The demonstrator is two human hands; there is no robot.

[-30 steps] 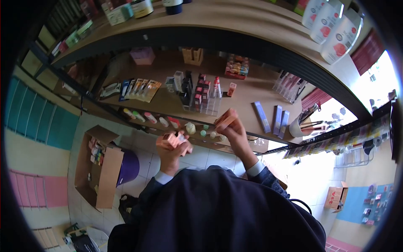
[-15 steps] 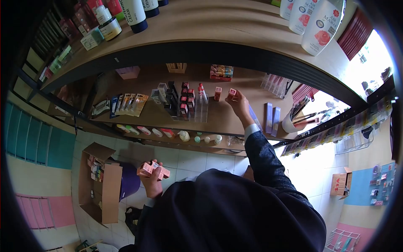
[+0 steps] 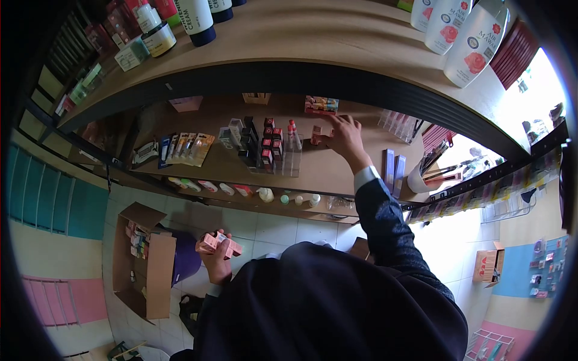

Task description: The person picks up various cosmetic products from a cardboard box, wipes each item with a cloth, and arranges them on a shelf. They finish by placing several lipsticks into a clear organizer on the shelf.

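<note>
My left hand (image 3: 217, 259) is closed around several small pink boxes (image 3: 227, 245), low in front of the shelves. Over the middle shelf (image 3: 343, 175), my right hand (image 3: 346, 139) has its fingers apart, its thumb by a small red-and-pink box (image 3: 316, 132). Part of a second small box shows beside it, mostly hidden by the hand. Just left of these, a clear stand (image 3: 291, 161) holds black-and-red boxes (image 3: 267, 156) and red-capped tubes (image 3: 292, 129). A colourful display box (image 3: 322, 105) sits behind my right fingers.
Rose-printed bottles (image 3: 472, 57) and cream tubes (image 3: 195, 21) stand on the upper shelf (image 3: 289, 45). Its dark front edge (image 3: 289, 75) crosses above my right hand. Blue boxes (image 3: 394, 171) and a brush cup (image 3: 419, 178) lie right. An open carton (image 3: 159, 277) is on the floor, left.
My right hand has moved slightly up the shelf, and its fingers have spread off the small box they held. That box is now beside the other one. My left hand has hardly moved.
</note>
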